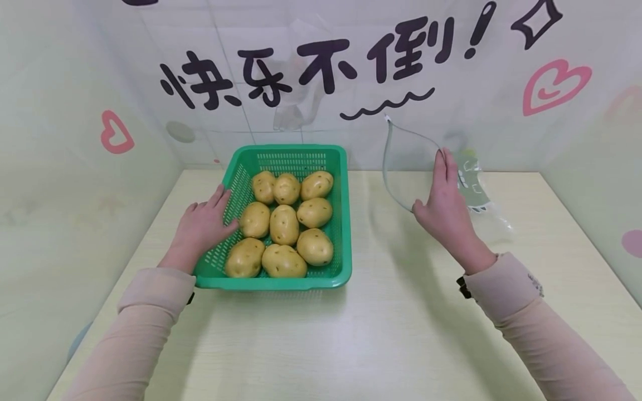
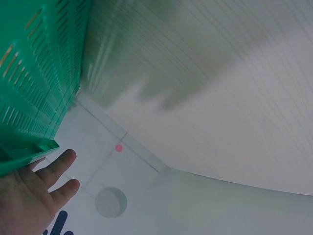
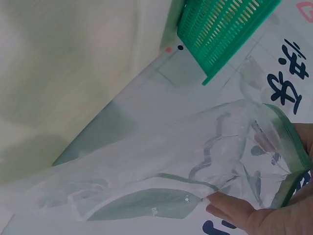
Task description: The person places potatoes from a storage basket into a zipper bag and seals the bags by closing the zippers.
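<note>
Several yellow-brown potatoes (image 1: pixel 284 224) lie in a green plastic basket (image 1: pixel 342 217) with slotted walls. My left hand (image 1: pixel 200 225) rests on the basket's left rim, thumb over the inner side. In the left wrist view, its fingers (image 2: pixel 63 164) stretch out past the basket rim (image 2: pixel 29 159). To the right of the basket, my right hand (image 1: pixel 446 206) holds a clear zip bag (image 1: pixel 473 184) with a green print by its mouth. The bag's green-edged mouth (image 3: pixel 288 134) gapes in a loop facing the basket. In the right wrist view, the thumb (image 3: pixel 234 208) presses on the bag's side.
A pale wooden table (image 1: pixel 321 345) stands under the basket. Behind it rises a whitish wall sheet (image 1: pixel 346 133) with black lettering and pink hearts. More pale sheeting closes off the left and right sides.
</note>
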Demonstrator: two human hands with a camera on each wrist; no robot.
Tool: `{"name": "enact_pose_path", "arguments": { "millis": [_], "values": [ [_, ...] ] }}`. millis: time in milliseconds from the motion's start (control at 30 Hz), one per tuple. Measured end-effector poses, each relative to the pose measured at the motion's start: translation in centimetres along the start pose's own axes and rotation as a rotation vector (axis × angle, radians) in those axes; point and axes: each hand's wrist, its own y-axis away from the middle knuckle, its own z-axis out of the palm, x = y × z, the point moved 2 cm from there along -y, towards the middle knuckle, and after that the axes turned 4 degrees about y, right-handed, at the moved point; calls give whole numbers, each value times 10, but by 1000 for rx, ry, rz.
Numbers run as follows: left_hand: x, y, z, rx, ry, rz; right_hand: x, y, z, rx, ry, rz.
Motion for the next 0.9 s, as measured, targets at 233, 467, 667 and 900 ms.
{"name": "enact_pose_path", "arguments": {
  "millis": [233, 467, 667, 900],
  "values": [
    [0, -1, 0, 5, -1, 2, -3, -1, -3, -15, -37, 23],
    [1, 0, -1, -3, 11, -2, -3, -3, -2, -34, -52, -5],
    [1, 0, -1, -4, 10, -1, -3, -5, -1, 14, -58, -73],
    [-2, 0, 1, -3, 12, -1, -5, -5, -1, -5, -90, -93]
  ]
}}
